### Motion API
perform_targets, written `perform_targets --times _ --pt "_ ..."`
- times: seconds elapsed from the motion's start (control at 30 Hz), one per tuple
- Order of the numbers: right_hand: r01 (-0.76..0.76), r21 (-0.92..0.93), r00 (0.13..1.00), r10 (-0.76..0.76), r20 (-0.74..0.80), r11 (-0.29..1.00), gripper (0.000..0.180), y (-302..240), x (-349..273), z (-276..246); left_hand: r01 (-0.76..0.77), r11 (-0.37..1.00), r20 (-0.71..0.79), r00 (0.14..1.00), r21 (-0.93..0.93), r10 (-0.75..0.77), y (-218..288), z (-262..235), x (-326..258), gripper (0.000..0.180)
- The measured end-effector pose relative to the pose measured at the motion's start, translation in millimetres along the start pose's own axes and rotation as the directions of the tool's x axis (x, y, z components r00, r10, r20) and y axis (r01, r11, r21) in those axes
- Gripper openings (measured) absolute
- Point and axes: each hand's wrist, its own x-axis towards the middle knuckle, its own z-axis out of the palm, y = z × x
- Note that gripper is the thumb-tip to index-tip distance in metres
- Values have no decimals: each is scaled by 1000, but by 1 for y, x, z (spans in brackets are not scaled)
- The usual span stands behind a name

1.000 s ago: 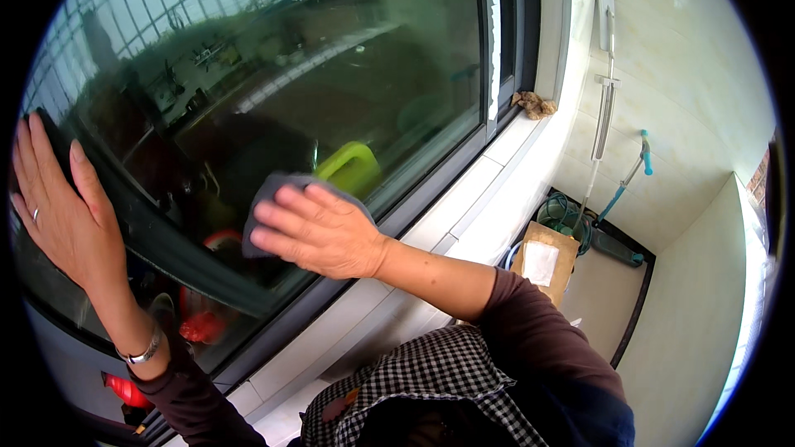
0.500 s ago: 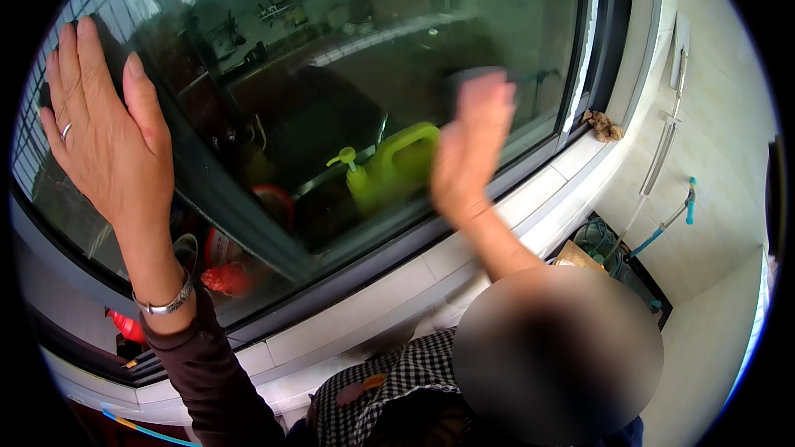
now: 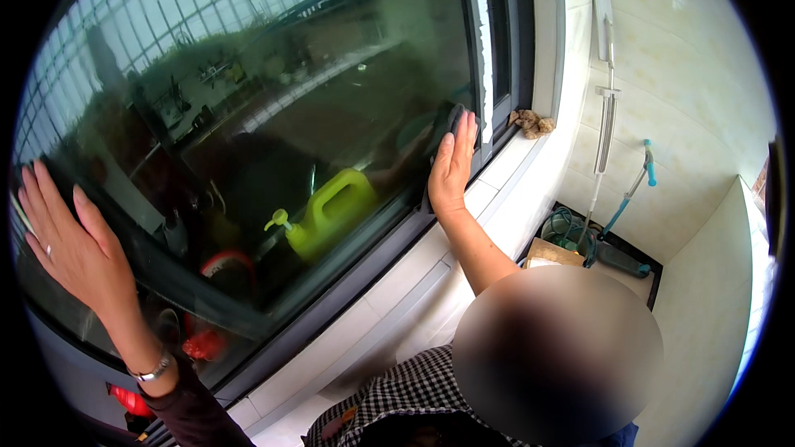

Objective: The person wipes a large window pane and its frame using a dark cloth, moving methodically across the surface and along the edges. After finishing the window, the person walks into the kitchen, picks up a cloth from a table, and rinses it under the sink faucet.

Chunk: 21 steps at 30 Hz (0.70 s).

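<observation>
Cloth [image 3: 455, 113], dark and only partly in view, is at the right end of the window pane [image 3: 273, 141], close beside the upright edge of its frame. The right hand [image 3: 453, 170] has hold of it, pressing it to the glass with fingers straight and close together, so that a strip of the fabric shows past the fingertips. Well apart from it, the left hand [image 3: 79, 240] is spread flat on the window at the far left, fingers long, thumb held away from them, gripping nothing; it wears a ring [image 3: 49, 251], and a silvery bracelet [image 3: 155, 368] circles the wrist. Between the two hands, behind the glass, stands a yellow-green jug [image 3: 335, 211], with a pump top of like colour just left of it (whether the two are joined is hard to tell). A red bag [image 3: 204, 345] shows through the pane lower down, nearer the left forearm. Along the near side of the window runs a pale tiled sill [image 3: 410, 269], with a crumpled brown rag [image 3: 532, 124] at its far right corner. Beyond, a long-handled mop [image 3: 604, 124] leans on the wall near a teal-handled tool [image 3: 648, 164]. A checked apron [image 3: 397, 385] covers the person's front.
</observation>
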Motion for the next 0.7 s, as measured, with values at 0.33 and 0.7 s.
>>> perform_targets --times 0.33,0.7 --pt "543 32 839 -540 -64 839 45 -43 164 13 -108 915 229 951 -389 210 157 -24 11 65" --pt "467 46 878 -469 92 883 53 -1 95 -7 -123 963 289 938 -241 192 175 -16 7 68"
